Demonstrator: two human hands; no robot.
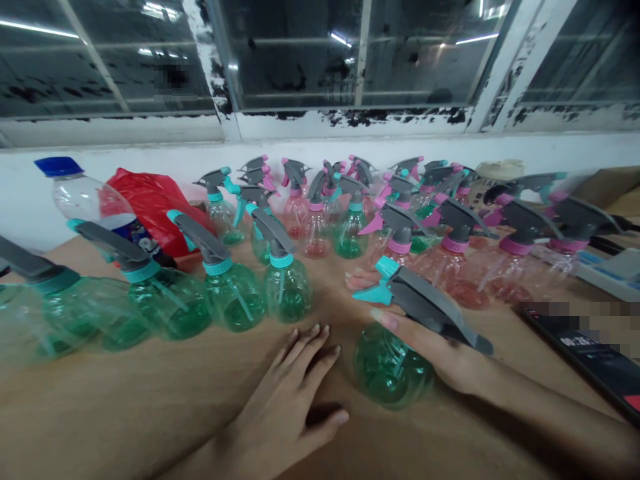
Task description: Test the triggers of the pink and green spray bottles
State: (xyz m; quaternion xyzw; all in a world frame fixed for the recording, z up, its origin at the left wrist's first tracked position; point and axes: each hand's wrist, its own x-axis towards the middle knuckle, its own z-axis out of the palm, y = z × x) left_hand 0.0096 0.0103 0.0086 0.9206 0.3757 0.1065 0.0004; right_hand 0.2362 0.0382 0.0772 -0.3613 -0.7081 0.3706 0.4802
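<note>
My right hand [440,350] is wrapped round the neck of a green spray bottle [393,373] with a grey and turquoise trigger head. The bottle is upright at the table, its nozzle pointing left. Some of the right fingers are hidden behind it. Flat on the wooden table, my left hand [287,400] rests with fingers stretched and holds nothing. Beyond it stands another green spray bottle [289,293], one of several in a row running left. Pink spray bottles [463,283] with grey heads stand behind the right hand.
More green and pink bottles crowd the back near the white wall. A red plastic bag [160,207] and a clear bottle with a blue cap [65,177] are at the back left. A phone [580,353] lies at the right, near a pale tray [613,270].
</note>
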